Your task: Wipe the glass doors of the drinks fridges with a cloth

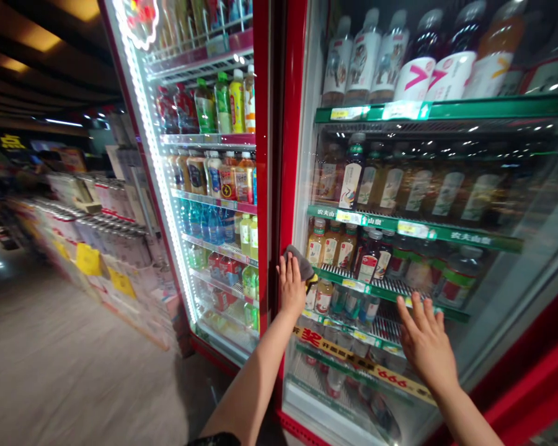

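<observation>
Head view, L hand [292,291]: fingers straight, flat on cloth [305,267].
Cloth: grey w/ yellow edge, under L hand, at L side of glass door [469,347], nr red frame [294,124].
R hand [425,341]: fingers spread, over door; contact can't tell.
Behind glass: bottles [352,176] on green-edged shelves [474,236].

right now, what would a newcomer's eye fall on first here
Probably the glowing light strip, running down the left cooler, and the bright red frame, upright near the middle of the view. Next might come the left hand, flat over a grey cloth at the red frame's edge, and the right hand, fingers spread in front of the glass door.
</observation>
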A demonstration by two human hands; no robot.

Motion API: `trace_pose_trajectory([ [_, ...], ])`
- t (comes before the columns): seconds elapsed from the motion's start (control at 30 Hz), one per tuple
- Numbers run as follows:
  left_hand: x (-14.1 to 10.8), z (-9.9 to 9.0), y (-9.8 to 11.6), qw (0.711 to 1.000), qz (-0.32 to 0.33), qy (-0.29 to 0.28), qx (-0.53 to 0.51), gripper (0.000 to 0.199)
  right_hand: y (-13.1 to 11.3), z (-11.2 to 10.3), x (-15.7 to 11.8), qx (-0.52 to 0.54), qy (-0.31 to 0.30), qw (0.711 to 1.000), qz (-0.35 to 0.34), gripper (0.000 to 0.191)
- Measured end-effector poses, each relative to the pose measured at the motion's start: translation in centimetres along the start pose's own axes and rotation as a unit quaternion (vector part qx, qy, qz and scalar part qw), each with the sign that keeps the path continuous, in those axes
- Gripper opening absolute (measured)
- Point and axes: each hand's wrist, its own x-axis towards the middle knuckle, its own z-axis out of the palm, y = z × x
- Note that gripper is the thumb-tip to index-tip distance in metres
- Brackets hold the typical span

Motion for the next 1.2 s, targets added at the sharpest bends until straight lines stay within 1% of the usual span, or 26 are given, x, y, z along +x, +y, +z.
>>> trace_pose_trajectory([
  [0.07,1.7,0.0,1.1,0.999,-0.023,0.026,-0.015,0.096,-0.2,0.0,0.1,-0.001,0.0,1.0,0.007,0.093],
  [0.1,2.0,0.1,1.6,0.999,-0.024,0.028,-0.017,0.096,-0.3,0.0,0.1,-0.002,0.001,1.0,0.011,0.094],
  [0.13,1.8,0.2,2.0,1.0,-0.01,0.016,-0.013,0.095,-0.3,0.0,0.2,-0.004,0.0,1.0,0.013,0.095],
  [0.2,0.1,0.6,2.0,0.999,0.042,-0.032,0.003,0.093,-0.3,0.0,0.2,-0.007,-0.003,1.0,0.014,0.094],
  [0.23,-1.1,0.7,1.6,0.994,0.081,-0.065,0.013,0.092,-0.3,0.0,0.2,-0.009,-0.007,1.0,0.013,0.094],
  [0.27,-2.2,0.8,0.9,0.992,0.1,-0.081,0.014,0.091,-0.3,0.0,0.2,-0.01,-0.01,1.0,0.013,0.094],
  [0.3,-3.1,0.8,0.2,0.991,0.105,-0.086,0.015,0.09,-0.2,-0.1,0.3,-0.012,-0.013,1.0,0.012,0.094],
  [0.33,-3.7,0.8,-0.5,0.992,0.096,-0.081,0.019,0.09,-0.3,-0.1,0.3,-0.013,-0.016,1.0,0.012,0.095],
  [0.37,-3.8,0.7,-1.0,0.995,0.072,-0.066,0.019,0.091,-0.3,-0.2,0.4,-0.014,-0.017,1.0,0.014,0.095],
  [0.43,-2.8,0.6,-1.1,0.999,0.02,-0.025,0.009,0.092,-0.6,-0.2,0.6,-0.018,-0.014,1.0,0.021,0.094],
  [0.5,-1.3,0.8,0.1,1.0,-0.002,0.006,-0.018,0.091,-1.0,-0.3,0.8,-0.02,-0.009,0.999,0.029,0.092],
  [0.53,-0.7,1.0,1.0,0.999,0.006,0.009,-0.033,0.09,-1.1,-0.3,0.9,-0.02,-0.007,0.999,0.034,0.091],
  [0.6,-0.7,1.8,2.7,0.997,0.049,-0.008,-0.056,0.088,-1.3,-0.4,1.1,-0.021,-0.006,0.999,0.041,0.091],
  [0.67,-2.2,2.5,3.5,0.99,0.116,-0.049,-0.065,0.088,-1.3,-0.4,1.2,-0.019,-0.008,0.999,0.041,0.091],
  [0.73,-4.1,3.0,2.9,0.979,0.176,-0.085,-0.063,0.092,-1.1,-0.5,1.2,-0.018,-0.01,0.999,0.038,0.091],
  [0.77,-4.8,3.0,2.3,0.978,0.183,-0.085,-0.06,0.095,-1.1,-0.5,1.2,-0.019,-0.011,0.999,0.037,0.091],
  [0.8,-5.1,2.9,1.6,0.981,0.169,-0.076,-0.06,0.098,-1.1,-0.5,1.2,-0.02,-0.011,0.999,0.037,0.091],
  [0.83,-5.0,2.8,1.1,0.987,0.137,-0.058,-0.061,0.098,-1.1,-0.5,1.2,-0.021,-0.012,0.999,0.037,0.091],
  [0.9,-3.5,2.4,1.0,0.997,0.038,-0.001,-0.074,0.096,-1.2,-0.5,1.3,-0.023,-0.013,0.999,0.04,0.089],
  [0.93,-2.4,2.3,1.6,0.996,-0.001,0.025,-0.084,0.095,-1.3,-0.4,1.4,-0.023,-0.013,0.999,0.044,0.088],
  [0.97,-1.3,2.2,2.4,0.994,-0.022,0.046,-0.093,0.094,-1.3,-0.4,1.5,-0.022,-0.015,0.999,0.047,0.087],
  [1.0,-0.4,2.3,3.6,0.993,-0.018,0.054,-0.099,0.093,-1.4,-0.3,1.6,-0.019,-0.018,0.998,0.05,0.087],
  [1.03,0.2,2.5,4.7,0.993,0.001,0.051,-0.102,0.091,-1.4,-0.4,1.7,-0.017,-0.021,0.998,0.053,0.087],
  [1.1,0.1,3.2,6.7,0.993,0.07,0.013,-0.096,0.086,-1.2,-0.6,1.9,-0.012,-0.031,0.998,0.055,0.087],
  [1.13,-0.5,3.5,7.2,0.99,0.113,-0.018,-0.088,0.083,-1.1,-0.8,1.9,-0.008,-0.037,0.998,0.053,0.086],
  [1.2,-2.4,4.1,6.9,0.976,0.19,-0.08,-0.071,0.079,-0.6,-1.3,1.6,0.002,-0.048,0.998,0.043,0.082],
])
